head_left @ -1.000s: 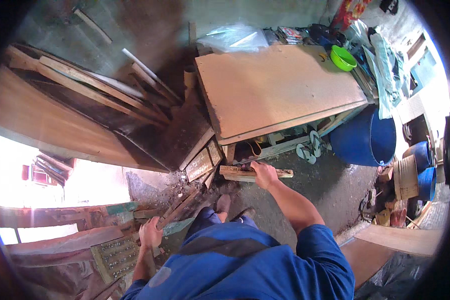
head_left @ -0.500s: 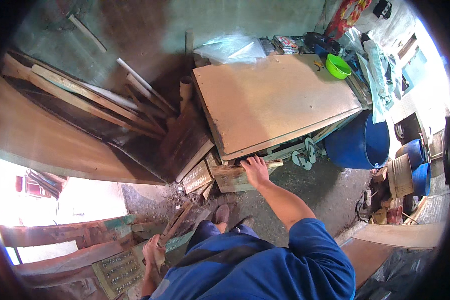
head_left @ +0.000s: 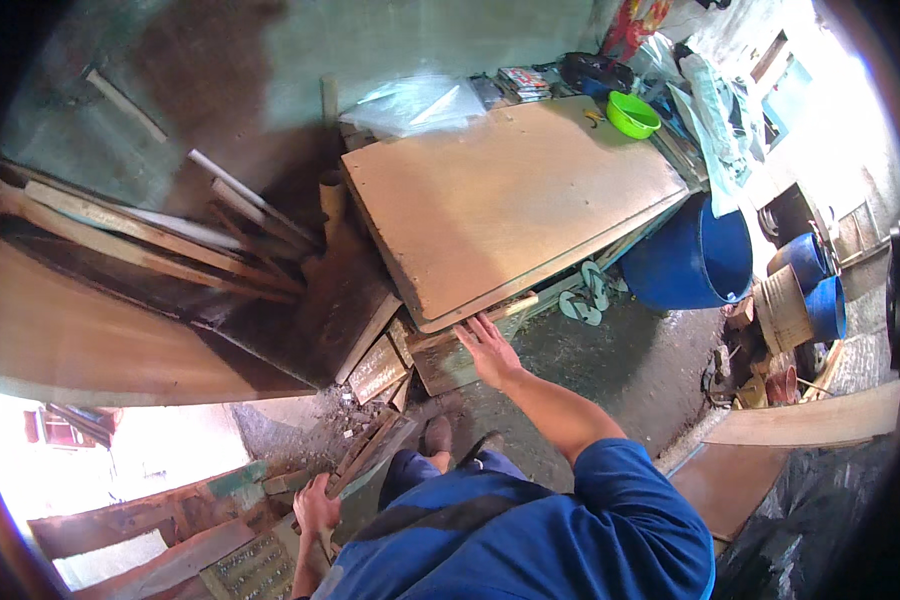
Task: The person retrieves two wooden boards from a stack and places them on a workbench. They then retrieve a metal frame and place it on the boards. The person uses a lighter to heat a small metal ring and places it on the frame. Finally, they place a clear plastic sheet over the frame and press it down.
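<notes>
My left hand (head_left: 317, 503), low at left, is closed on the end of a narrow wooden board (head_left: 372, 448) slanting away beside my legs. Its fingertips are partly hidden. My right hand (head_left: 490, 352) reaches forward with fingers extended and close together. They lie at the front edge of a low table with a brown sheet top (head_left: 520, 205), against a wooden plank (head_left: 445, 365) tilted under that edge. Whether the fingertips press the tabletop or the plank I cannot tell.
Wood offcuts (head_left: 378, 370) lie left of the plank. Flip-flops (head_left: 582, 308) and a large blue tub (head_left: 685, 258) stand right, with smaller blue containers (head_left: 825, 308) beyond. On the table sits a green basin (head_left: 632, 115). Long timber strips (head_left: 140, 240) lean at left.
My view has shifted, so the table sits further left. My right hand's fingers, bent over the plank before, are straighter now at the table edge. My left hand keeps its hold on the board.
</notes>
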